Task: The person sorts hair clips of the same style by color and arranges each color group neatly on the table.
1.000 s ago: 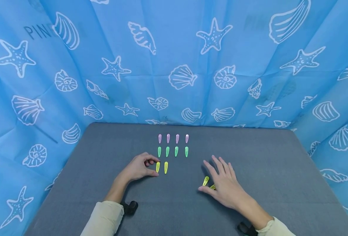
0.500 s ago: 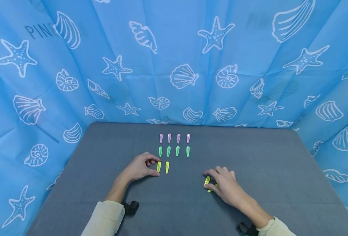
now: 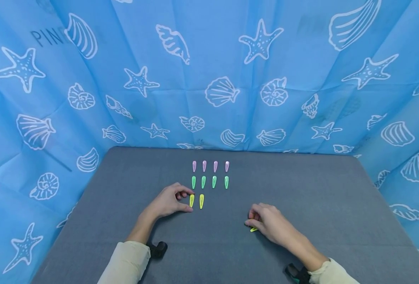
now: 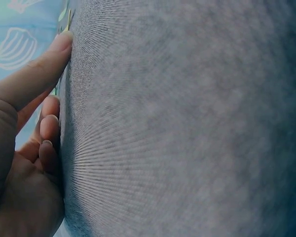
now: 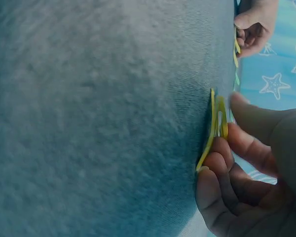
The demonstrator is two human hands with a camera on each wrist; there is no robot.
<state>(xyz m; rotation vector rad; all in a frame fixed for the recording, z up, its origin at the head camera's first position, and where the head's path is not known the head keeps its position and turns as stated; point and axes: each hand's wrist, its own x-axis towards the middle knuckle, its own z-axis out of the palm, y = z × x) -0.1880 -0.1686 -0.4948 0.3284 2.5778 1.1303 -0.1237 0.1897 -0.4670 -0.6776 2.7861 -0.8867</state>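
Note:
My left hand [image 3: 170, 201] pinches the leftmost yellow snap hair clip [image 3: 192, 201] between thumb and index finger, one at each end of it, low over the table. A second yellow clip [image 3: 201, 201] lies just right of it. Farther right, my right hand [image 3: 271, 225] is bent down to the tabletop. In the right wrist view its fingers hold a raised yellow hair clip [image 5: 223, 118], while another yellow clip [image 5: 206, 148] lies on the cloth beneath the fingertips. From the head camera the right fingers cover most of this pair.
Behind the yellow clips lie a row of green clips [image 3: 203, 182] and a farther row of purple clips [image 3: 204, 166], all upright and parallel. The grey table [image 3: 301, 185] ends at a blue shell-patterned curtain [image 3: 220, 59]. Black wrist cameras [image 3: 158, 250] sit at both cuffs.
My right hand, spread wide a second ago, has closed its fingers and taken hold of one of the two loose yellow clips. The left hand keeps its place.

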